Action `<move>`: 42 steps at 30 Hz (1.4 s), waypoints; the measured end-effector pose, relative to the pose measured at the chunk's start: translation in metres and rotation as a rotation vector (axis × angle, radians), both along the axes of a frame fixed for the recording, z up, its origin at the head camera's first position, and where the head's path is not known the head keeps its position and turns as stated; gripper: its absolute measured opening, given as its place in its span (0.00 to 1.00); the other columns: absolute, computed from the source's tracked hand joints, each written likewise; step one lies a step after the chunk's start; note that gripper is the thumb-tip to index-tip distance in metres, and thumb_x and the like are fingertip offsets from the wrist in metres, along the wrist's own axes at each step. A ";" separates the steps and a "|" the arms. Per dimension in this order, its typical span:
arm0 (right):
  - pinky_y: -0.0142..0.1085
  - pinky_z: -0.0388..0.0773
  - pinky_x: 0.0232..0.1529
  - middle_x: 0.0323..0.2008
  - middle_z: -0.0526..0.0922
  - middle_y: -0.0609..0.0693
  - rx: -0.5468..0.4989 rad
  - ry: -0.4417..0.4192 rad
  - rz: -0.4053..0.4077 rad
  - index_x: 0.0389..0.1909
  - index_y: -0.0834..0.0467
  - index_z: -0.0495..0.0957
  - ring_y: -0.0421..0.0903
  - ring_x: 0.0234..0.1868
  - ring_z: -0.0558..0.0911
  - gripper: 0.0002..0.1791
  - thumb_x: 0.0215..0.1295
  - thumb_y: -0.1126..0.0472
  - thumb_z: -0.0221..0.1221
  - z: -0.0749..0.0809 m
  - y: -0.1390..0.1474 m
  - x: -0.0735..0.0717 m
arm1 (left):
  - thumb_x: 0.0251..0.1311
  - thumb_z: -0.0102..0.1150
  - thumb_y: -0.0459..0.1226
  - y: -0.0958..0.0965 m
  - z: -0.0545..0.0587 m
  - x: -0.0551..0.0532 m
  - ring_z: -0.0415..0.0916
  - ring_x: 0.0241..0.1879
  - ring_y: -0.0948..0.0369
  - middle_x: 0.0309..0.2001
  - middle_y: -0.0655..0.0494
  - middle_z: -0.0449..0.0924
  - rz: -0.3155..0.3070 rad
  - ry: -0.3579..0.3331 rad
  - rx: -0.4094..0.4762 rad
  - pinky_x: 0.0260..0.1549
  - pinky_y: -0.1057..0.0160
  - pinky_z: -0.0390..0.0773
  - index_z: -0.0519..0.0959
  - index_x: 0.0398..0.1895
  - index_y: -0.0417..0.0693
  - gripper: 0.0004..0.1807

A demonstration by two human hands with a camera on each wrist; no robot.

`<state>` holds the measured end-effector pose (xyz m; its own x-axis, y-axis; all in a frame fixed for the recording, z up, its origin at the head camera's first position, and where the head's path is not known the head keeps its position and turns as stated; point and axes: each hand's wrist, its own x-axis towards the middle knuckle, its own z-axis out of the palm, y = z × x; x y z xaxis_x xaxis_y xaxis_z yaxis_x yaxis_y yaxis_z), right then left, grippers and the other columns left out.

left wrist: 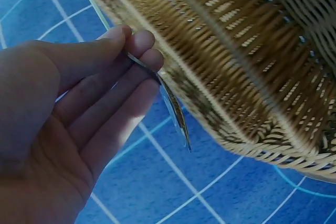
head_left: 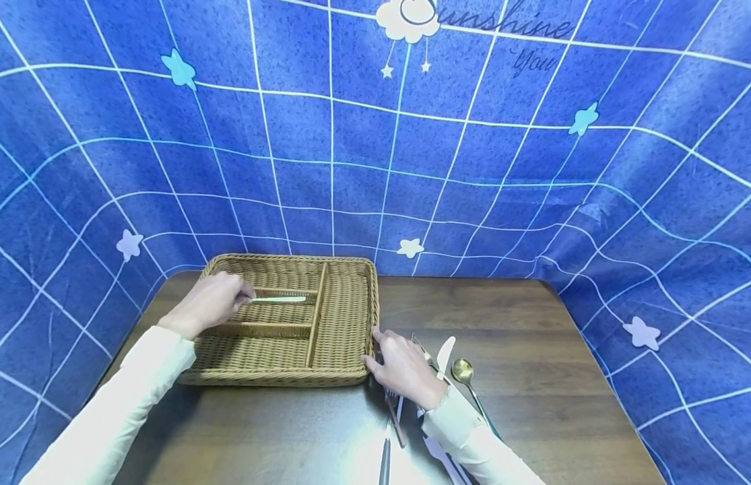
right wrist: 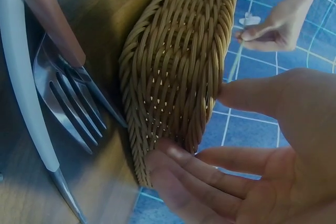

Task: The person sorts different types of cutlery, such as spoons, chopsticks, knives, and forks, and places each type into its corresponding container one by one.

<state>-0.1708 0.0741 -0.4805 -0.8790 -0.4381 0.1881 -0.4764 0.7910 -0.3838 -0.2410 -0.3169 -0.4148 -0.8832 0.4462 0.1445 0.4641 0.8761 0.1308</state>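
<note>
First, we see the left hand (head_left: 208,303) pinching a slim utensil (head_left: 283,299) between thumb and fingertips, its pale handle over the middle left compartment (head_left: 278,312) of the basket (head_left: 278,376); whether it touches the wicker we cannot tell. Its metal end shows nearly edge-on in the left wrist view, so we leave its kind unnamed. We judge it light, stiff, rather slick and hard to break, best held near mid-length, where it should balance. Farther out, the right hand (head_left: 405,367) grips the basket near its front right corner, thumb and fingers set about the rim; we expect the wicker to be light, slightly springy and easily shifted. Beyond, on the table (head_left: 502,310), we note a fork (right wrist: 73,111), a knife (head_left: 446,351) and a gold-coloured spoon (head_left: 463,370).
</note>
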 end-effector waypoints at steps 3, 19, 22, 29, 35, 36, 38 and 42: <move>0.47 0.86 0.33 0.48 0.89 0.62 -0.003 0.003 -0.002 0.67 0.70 0.78 0.51 0.34 0.87 0.33 0.70 0.53 0.70 -0.002 0.001 0.000 | 0.61 0.65 0.24 -0.004 -0.011 -0.007 0.88 0.37 0.50 0.37 0.56 0.91 -0.005 -0.011 -0.003 0.39 0.42 0.86 0.91 0.31 0.54 0.15; 0.34 0.73 0.15 0.23 0.83 0.57 -0.150 -0.111 -0.060 0.73 0.78 0.66 0.41 0.15 0.75 0.40 0.68 0.58 0.68 -0.005 -0.009 -0.007 | 0.53 0.62 0.20 0.002 -0.028 -0.017 0.74 0.27 0.62 0.23 0.65 0.77 -0.058 -0.073 -0.006 0.32 0.50 0.81 0.83 0.21 0.53 0.17; 0.34 0.71 0.13 0.19 0.80 0.52 -0.148 -0.120 -0.062 0.74 0.78 0.65 0.40 0.13 0.73 0.40 0.69 0.59 0.67 -0.005 -0.010 -0.008 | 0.53 0.63 0.20 0.001 -0.031 -0.018 0.70 0.25 0.63 0.22 0.66 0.75 -0.067 -0.087 -0.003 0.29 0.54 0.77 0.80 0.18 0.53 0.18; 0.33 0.68 0.09 0.16 0.75 0.48 -0.159 -0.131 -0.056 0.75 0.78 0.63 0.37 0.09 0.69 0.41 0.70 0.58 0.66 -0.005 -0.006 -0.006 | 0.53 0.68 0.22 0.001 -0.042 -0.020 0.68 0.23 0.65 0.20 0.67 0.73 -0.090 -0.102 -0.010 0.26 0.58 0.74 0.76 0.14 0.54 0.20; 0.32 0.68 0.09 0.16 0.75 0.47 -0.164 -0.129 -0.051 0.74 0.78 0.64 0.36 0.10 0.69 0.40 0.70 0.59 0.66 -0.007 -0.004 -0.003 | 0.50 0.65 0.20 0.000 -0.048 -0.016 0.61 0.21 0.65 0.17 0.68 0.63 -0.083 -0.112 -0.002 0.23 0.63 0.63 0.67 0.12 0.56 0.25; 0.32 0.68 0.09 0.16 0.75 0.47 -0.166 -0.132 -0.049 0.74 0.78 0.64 0.36 0.10 0.69 0.40 0.70 0.59 0.66 -0.008 -0.004 -0.002 | 0.50 0.64 0.20 0.000 -0.049 -0.016 0.60 0.21 0.66 0.17 0.68 0.62 -0.081 -0.112 -0.006 0.23 0.64 0.62 0.66 0.12 0.57 0.26; 0.31 0.67 0.08 0.15 0.74 0.47 -0.174 -0.132 -0.040 0.74 0.79 0.64 0.36 0.09 0.69 0.40 0.70 0.59 0.66 -0.009 -0.004 -0.003 | 0.50 0.65 0.20 -0.001 -0.049 -0.016 0.60 0.21 0.66 0.17 0.68 0.62 -0.087 -0.104 -0.016 0.23 0.64 0.62 0.65 0.12 0.58 0.26; 0.30 0.65 0.07 0.15 0.74 0.46 -0.175 -0.122 -0.038 0.74 0.79 0.64 0.35 0.09 0.67 0.41 0.70 0.59 0.66 -0.007 -0.005 -0.006 | 0.55 0.67 0.21 0.000 -0.043 -0.018 0.66 0.23 0.65 0.20 0.67 0.72 -0.095 -0.112 -0.029 0.25 0.61 0.71 0.75 0.13 0.55 0.22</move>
